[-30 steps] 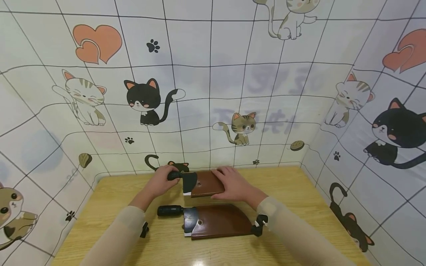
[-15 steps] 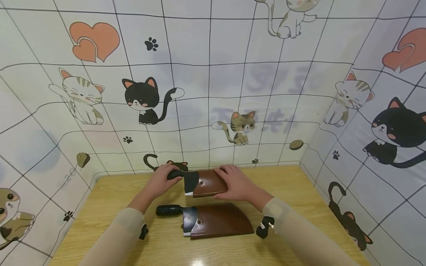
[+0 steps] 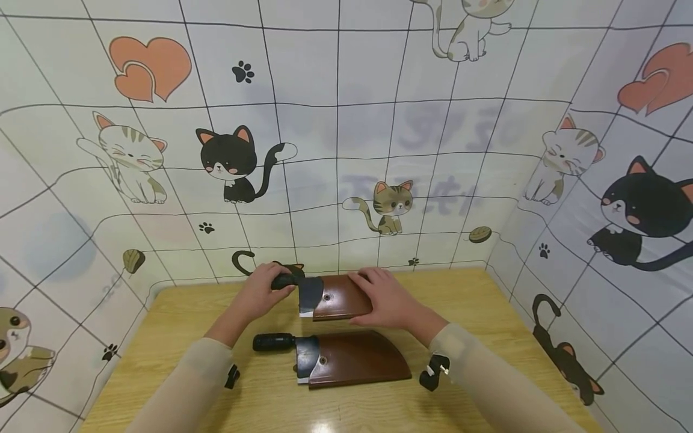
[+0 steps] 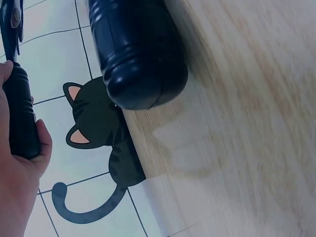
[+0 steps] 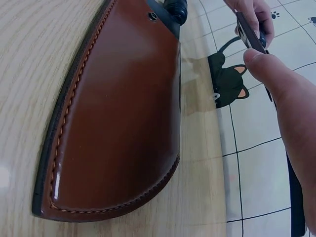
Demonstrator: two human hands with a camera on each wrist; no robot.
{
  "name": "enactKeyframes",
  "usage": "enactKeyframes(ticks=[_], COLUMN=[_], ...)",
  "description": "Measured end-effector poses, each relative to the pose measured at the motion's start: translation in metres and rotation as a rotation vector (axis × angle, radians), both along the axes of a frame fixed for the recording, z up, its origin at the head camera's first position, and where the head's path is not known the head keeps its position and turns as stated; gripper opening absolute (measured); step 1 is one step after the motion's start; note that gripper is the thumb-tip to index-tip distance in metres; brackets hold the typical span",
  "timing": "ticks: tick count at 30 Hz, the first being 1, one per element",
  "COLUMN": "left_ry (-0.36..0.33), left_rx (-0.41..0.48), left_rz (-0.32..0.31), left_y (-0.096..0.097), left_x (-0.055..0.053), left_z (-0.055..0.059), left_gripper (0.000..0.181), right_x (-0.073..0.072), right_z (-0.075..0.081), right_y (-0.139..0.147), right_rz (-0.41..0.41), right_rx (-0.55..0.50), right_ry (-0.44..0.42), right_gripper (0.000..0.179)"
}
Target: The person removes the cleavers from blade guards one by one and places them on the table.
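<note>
A cleaver in a brown leather sheath (image 3: 338,297) is held between both hands near the back of the table. My left hand (image 3: 260,293) grips its black handle (image 4: 22,113), with the handle's butt showing past the thumb in the left wrist view. At the other end, my right hand (image 3: 387,300) grips the sheath, fingers over the top edge and thumb at the lower edge. Nearer to me, a second sheathed cleaver (image 3: 360,361) lies flat on the table, its handle (image 4: 143,54) pointing left. Its stitched sheath (image 5: 118,118) fills much of the right wrist view.
The wooden table (image 3: 184,343) ends at the back against a white wall covering (image 3: 308,198) printed with cats, hearts and grid lines. The covering also rises on the left and right. Black wrist devices (image 3: 434,371) sit under the sleeves.
The held cleaver has shifted slightly right relative to the one on the table, and my right hand has moved with it. Both grips stay the same.
</note>
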State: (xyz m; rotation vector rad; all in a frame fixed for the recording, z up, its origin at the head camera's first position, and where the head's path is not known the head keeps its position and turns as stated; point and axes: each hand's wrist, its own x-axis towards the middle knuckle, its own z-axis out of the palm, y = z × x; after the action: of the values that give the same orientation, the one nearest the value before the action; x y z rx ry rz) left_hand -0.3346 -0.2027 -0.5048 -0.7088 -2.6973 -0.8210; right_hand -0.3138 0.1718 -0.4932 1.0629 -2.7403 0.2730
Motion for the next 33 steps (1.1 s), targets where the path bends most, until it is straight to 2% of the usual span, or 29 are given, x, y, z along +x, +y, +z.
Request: enactKeyframes(ticks=[8, 13, 21, 33], left_ry=[0.021, 0.005, 0.044, 0.041], left_rx=[-0.005, -0.011, 0.004, 0.002], left_rz=[0.003, 0.002, -0.010, -0.014], left_y=[-0.001, -0.002, -0.003, -0.007], left_x=[0.002, 0.005, 0.006, 0.001], left_z=[-0.003, -0.002, 0.000, 0.003], left_gripper=[0.031, 0.033, 0.030, 0.026], right_x=[-0.002, -0.002, 0.000, -0.002], right_z=[-0.004, -0.005, 0.000, 0.001], right_y=[0.010, 0.014, 0.014, 0.013], right_rz=[0.042, 0.039, 0.037, 0.025], right_rx=[0.023, 0.039, 0.030, 0.036], right_ry=[0.000, -0.006, -0.006, -0.003], right_gripper=[0.116, 0.119, 0.116, 0.115])
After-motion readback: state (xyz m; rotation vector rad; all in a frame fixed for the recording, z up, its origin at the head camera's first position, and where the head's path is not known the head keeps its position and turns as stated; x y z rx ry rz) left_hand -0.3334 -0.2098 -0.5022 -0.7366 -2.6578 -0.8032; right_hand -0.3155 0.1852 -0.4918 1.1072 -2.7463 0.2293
